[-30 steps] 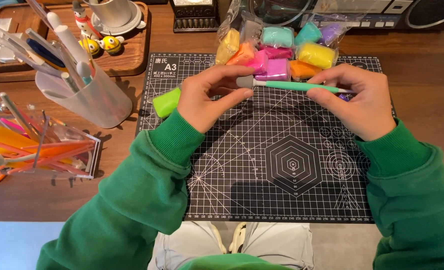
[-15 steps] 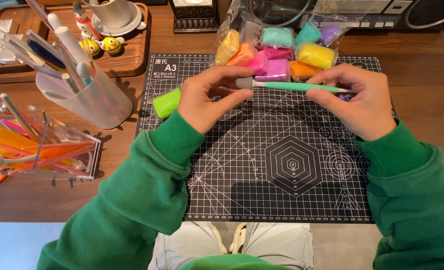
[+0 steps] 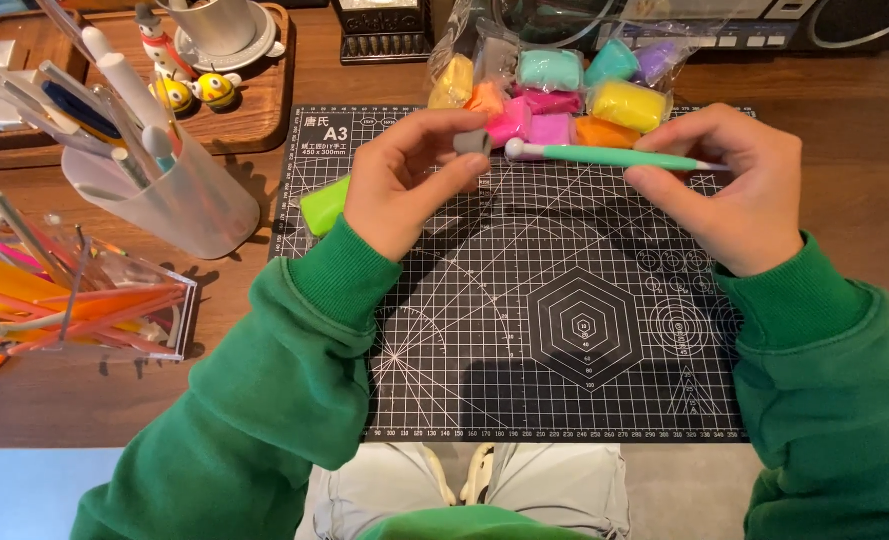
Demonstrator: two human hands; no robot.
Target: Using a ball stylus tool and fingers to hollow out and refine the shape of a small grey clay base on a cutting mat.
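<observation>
Near the upper middle of the frame the left hand (image 3: 404, 190) pinches a small grey cap (image 3: 471, 142) between thumb and forefinger, the other fingers curled in; just to its right, apart from the cap, the right hand (image 3: 739, 190) grips a slim mint-green tool (image 3: 614, 156) by its right end, fingers closed round the shaft, its small white ball tip pointing left toward the cap; both hover over a black cutting mat (image 3: 564, 330) printed with a white grid, a hexagon and rings, and with a white label in its upper left corner; along the mat's top edge lie clear bags of clay (image 3: 554, 90), soft blocks in yellow, orange, pink, purple, teal and mint; a lime-green block (image 3: 324, 203) sits at the mat's left edge, partly hidden by the left wrist; at upper left a frosted cup (image 3: 179, 200) holds pens and tools, and behind it a wooden tray (image 3: 259, 110) carries two small yellow figures (image 3: 194, 92); at the far left a clear rack (image 3: 94, 300) holds orange and pink tools; both sleeves are green.
</observation>
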